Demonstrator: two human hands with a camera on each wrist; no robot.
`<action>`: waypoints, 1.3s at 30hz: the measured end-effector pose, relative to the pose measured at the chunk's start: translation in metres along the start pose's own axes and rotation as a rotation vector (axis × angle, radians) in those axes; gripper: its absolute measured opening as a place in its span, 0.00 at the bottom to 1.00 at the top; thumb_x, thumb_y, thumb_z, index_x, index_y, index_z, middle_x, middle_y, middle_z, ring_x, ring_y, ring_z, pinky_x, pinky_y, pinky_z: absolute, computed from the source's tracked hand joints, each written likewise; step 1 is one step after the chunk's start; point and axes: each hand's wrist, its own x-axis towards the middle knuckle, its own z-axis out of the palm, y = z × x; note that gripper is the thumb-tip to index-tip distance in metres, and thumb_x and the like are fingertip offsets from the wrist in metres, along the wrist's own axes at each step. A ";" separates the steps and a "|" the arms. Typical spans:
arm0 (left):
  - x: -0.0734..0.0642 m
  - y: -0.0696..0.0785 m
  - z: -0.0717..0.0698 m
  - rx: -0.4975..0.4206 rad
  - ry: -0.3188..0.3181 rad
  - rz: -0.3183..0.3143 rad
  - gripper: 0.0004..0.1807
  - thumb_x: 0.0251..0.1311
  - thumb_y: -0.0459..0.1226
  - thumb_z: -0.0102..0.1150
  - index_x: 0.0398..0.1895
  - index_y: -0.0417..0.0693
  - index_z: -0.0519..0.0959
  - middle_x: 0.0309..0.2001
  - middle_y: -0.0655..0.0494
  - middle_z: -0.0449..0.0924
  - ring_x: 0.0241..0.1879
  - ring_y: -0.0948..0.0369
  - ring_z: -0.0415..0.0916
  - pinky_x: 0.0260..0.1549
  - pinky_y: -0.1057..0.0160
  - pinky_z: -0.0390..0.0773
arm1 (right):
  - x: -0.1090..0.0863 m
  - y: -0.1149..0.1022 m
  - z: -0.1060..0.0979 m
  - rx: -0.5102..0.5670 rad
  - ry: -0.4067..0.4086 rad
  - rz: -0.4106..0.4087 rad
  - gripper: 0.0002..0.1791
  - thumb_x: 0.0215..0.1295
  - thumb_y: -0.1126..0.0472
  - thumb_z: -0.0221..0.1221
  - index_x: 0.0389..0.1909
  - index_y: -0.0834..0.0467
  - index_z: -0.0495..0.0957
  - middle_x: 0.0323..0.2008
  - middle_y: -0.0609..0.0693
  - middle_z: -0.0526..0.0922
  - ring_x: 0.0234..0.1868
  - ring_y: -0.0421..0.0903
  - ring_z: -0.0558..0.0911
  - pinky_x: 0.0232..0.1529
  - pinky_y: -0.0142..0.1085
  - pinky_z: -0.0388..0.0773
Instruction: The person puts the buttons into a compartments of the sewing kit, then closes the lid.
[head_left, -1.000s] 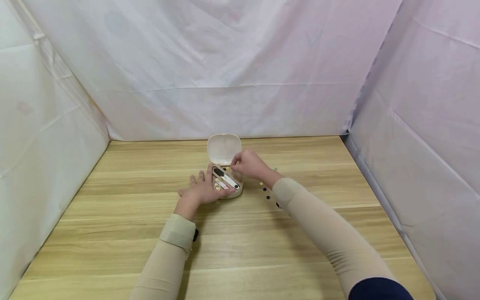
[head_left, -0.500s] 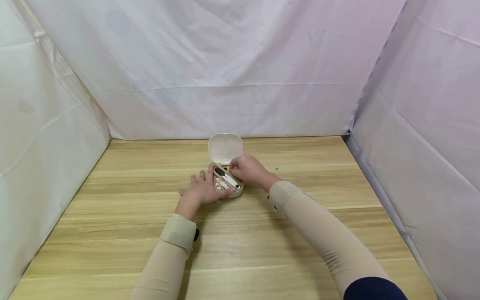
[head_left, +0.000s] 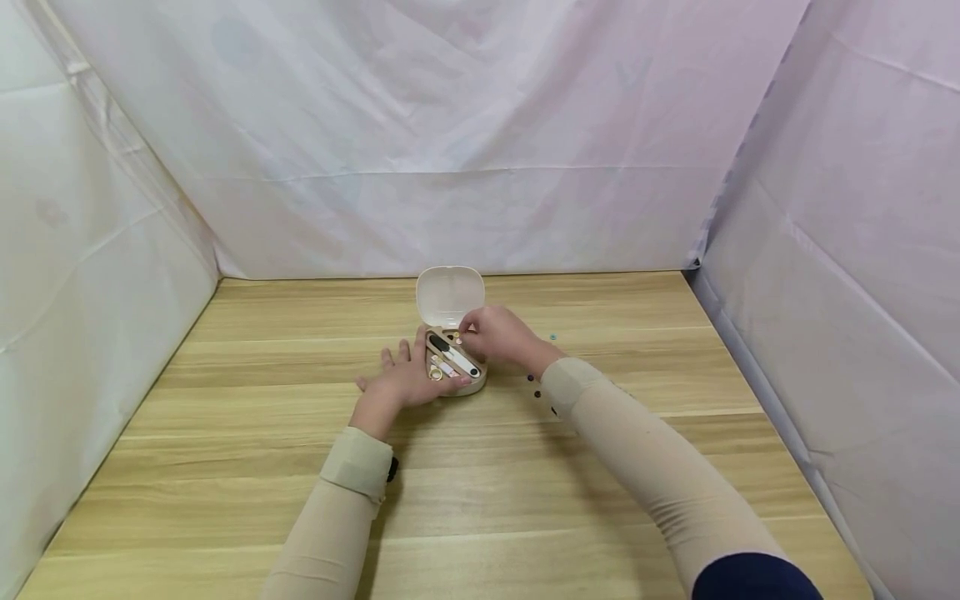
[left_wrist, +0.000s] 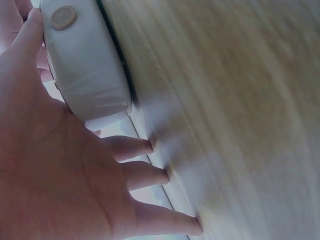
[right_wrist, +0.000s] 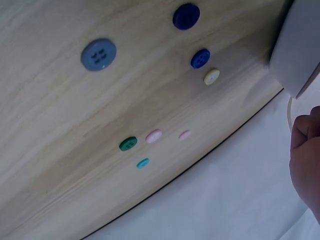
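A small cream sewing box stands on the table with its pale lid raised. A black-and-white tool like thread snips lies diagonally inside, beside small pale items. My left hand steadies the box, fingers spread along its left side and thumb across the front. At the box's back right compartment, my right hand has curled fingers with the tips close together. A small pale button and a yellow button show by these fingertips. Whether the fingers still pinch anything is hidden.
Loose buttons lie on the wooden table right of the box: a grey button, a dark blue button, a cream button, a green button, a teal button and several others. White cloth hangs behind.
My right hand dipped slightly over the compartment and lifted a little. A pale button now shows below its fingertips. The left hand and the box keep their place.
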 end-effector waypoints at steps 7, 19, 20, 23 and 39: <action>0.001 0.000 0.001 0.007 0.006 0.000 0.74 0.51 0.85 0.52 0.88 0.62 0.26 0.88 0.37 0.35 0.85 0.30 0.30 0.64 0.08 0.39 | -0.001 0.001 -0.011 0.036 -0.008 0.030 0.11 0.72 0.58 0.64 0.47 0.58 0.90 0.26 0.48 0.83 0.24 0.39 0.72 0.28 0.31 0.69; 0.001 -0.004 -0.001 0.016 0.001 -0.004 0.75 0.50 0.85 0.51 0.88 0.61 0.26 0.88 0.37 0.36 0.85 0.30 0.30 0.64 0.08 0.39 | -0.006 0.007 -0.030 0.016 0.050 -0.030 0.11 0.71 0.57 0.68 0.46 0.60 0.90 0.25 0.48 0.82 0.24 0.39 0.71 0.29 0.30 0.70; 0.001 -0.005 -0.001 0.014 -0.001 -0.005 0.75 0.50 0.85 0.51 0.88 0.61 0.26 0.88 0.37 0.36 0.85 0.30 0.30 0.64 0.08 0.39 | -0.007 0.007 -0.031 0.017 0.053 -0.031 0.11 0.71 0.57 0.68 0.45 0.60 0.90 0.24 0.47 0.80 0.24 0.39 0.70 0.29 0.31 0.69; 0.001 -0.006 -0.001 0.012 -0.005 -0.004 0.75 0.50 0.85 0.51 0.88 0.61 0.25 0.88 0.37 0.36 0.85 0.30 0.30 0.64 0.07 0.39 | -0.010 0.009 -0.036 0.029 0.058 -0.029 0.10 0.71 0.57 0.68 0.45 0.60 0.90 0.19 0.45 0.73 0.22 0.39 0.67 0.28 0.32 0.67; -0.001 -0.009 -0.004 0.002 -0.006 0.004 0.74 0.51 0.84 0.52 0.88 0.62 0.24 0.88 0.36 0.35 0.85 0.30 0.30 0.64 0.08 0.38 | -0.033 0.031 -0.060 0.114 0.076 0.060 0.10 0.73 0.59 0.66 0.47 0.61 0.89 0.15 0.43 0.67 0.18 0.40 0.64 0.29 0.35 0.70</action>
